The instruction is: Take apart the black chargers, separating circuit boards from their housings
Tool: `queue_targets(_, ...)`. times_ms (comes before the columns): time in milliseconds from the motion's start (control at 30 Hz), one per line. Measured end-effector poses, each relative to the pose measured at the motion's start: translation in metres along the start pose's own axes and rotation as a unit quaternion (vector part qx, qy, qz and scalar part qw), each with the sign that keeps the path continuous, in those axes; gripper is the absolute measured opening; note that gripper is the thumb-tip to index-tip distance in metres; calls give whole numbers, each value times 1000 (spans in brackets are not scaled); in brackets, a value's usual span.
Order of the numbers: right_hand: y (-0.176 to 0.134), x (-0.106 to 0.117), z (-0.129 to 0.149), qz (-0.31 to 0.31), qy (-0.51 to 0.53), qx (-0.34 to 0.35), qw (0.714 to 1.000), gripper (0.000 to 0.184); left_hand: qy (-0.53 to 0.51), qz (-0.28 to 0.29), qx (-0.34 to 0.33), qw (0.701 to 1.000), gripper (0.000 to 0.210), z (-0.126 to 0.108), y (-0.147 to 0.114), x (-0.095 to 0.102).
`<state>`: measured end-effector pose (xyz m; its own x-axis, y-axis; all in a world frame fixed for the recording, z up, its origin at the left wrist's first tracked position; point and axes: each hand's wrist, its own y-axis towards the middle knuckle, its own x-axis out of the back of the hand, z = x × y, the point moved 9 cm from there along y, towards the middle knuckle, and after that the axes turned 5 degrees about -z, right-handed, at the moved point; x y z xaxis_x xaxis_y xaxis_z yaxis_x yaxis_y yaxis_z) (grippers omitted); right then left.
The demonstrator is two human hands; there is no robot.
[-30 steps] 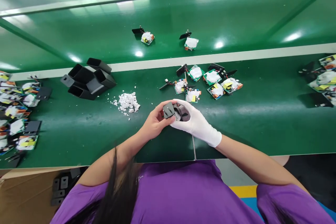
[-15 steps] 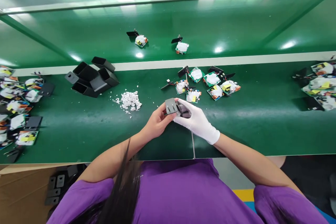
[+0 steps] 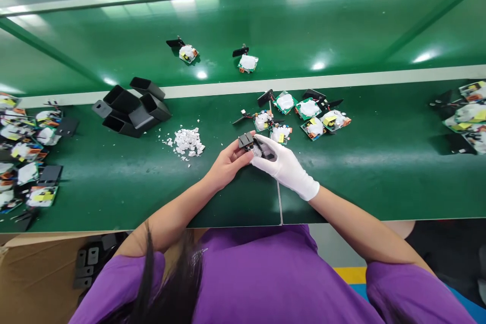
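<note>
Between my hands, above the front of the green bench, is a circuit board assembly [image 3: 257, 151] with white filler on it. Its dark slotted end cap [image 3: 246, 140] sits at the left side. My bare left hand [image 3: 232, 162] is closed on the cap end, thumb in front and fingers behind. My right hand [image 3: 281, 163], in a white glove, grips the other side between thumb and fingers, next to a black part [image 3: 258, 147]. The fingers partly hide the assembly. Just beyond my hands lie several similar circuit boards [image 3: 280, 134] with black caps on wires.
Several black rectangular housings [image 3: 123, 100] stand open-ended at the back left. Near them is a pile of white crumbs [image 3: 188, 142]. More boards lie at the far left [image 3: 41, 196] and far right [image 3: 471, 113]. Two boards [image 3: 188, 53] rest beyond the pale strip [image 3: 311, 82].
The dark cap has tilted back in my hands, so the white-filled board beneath it now shows more. Both hands keep their grip. The camera view has shifted slightly.
</note>
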<state>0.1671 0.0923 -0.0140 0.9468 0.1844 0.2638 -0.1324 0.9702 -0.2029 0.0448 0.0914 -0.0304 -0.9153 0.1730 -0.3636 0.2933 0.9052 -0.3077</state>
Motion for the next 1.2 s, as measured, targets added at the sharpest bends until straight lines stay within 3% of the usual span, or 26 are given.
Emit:
queue_targets(500, -8, -3, 10, -22, -89, 53, 994, 56, 81, -65, -80, 991, 57, -3, -12, 0)
queue_targets(633, -5, 4, 15, -31, -85, 73, 993, 57, 3, -48, -23, 999, 58, -2, -5, 2)
queue_targets(767, -4, 7, 18, 33, -10, 71, 997, 69, -109, -23, 69, 991, 54, -4, 1, 8)
queue_targets(933, -8, 11, 25, 26, 37, 107, 993, 52, -157, 5, 116, 981, 51, 0, -3, 15)
queue_targets(1200, -15, -4, 29, 60, 2, 180, 982, 51, -215, 83, 177, 957, 42, 15, -12, 2)
